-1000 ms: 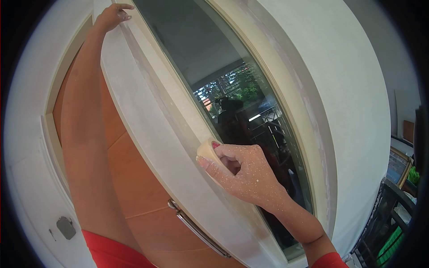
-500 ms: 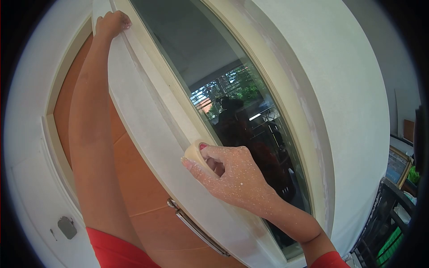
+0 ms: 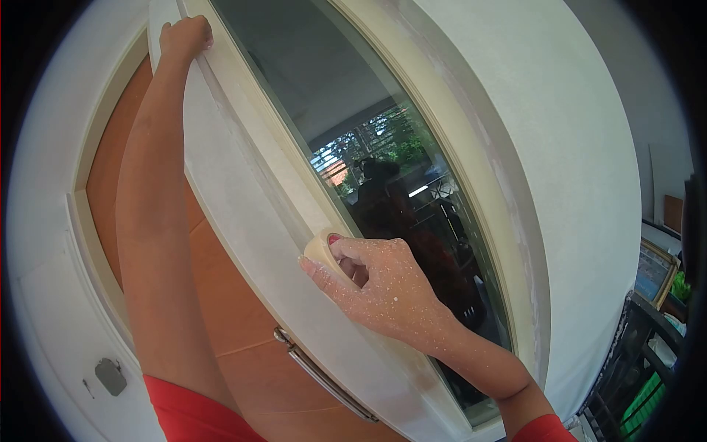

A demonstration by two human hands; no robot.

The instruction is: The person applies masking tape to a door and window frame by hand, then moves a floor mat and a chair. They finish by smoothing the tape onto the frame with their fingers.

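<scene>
Two bare arms reach up from red sleeves (image 3: 191,412), and the nearer hand is the right hand (image 3: 398,283), its back flecked with pale specks. Its grip is closed on a cream roll of tape (image 3: 317,250): fingers hook into the hollow core and the thumb lies along the outside. The roll sits at the fingertip end of that hand, on the side towards the door, its core opening turned back to the fingers. It is right by the cream window frame (image 3: 258,96); whether it touches the frame or the wall edge cannot be made out.

From the roll, the line to the left hand (image 3: 186,38) runs up along the frame's long side, with the two hands well apart. The left hand is curled against the upper part of the trim; whether it pinches anything is hidden.

Beside the frame, dark glass (image 3: 309,74) mirrors trees and a figure. On the other side of a white wall strip (image 3: 228,177) is an orange-brown door (image 3: 236,317) with a metal bar handle (image 3: 328,384). Off to the far right, a framed picture (image 3: 654,271) leans behind black metal bars (image 3: 652,317).
</scene>
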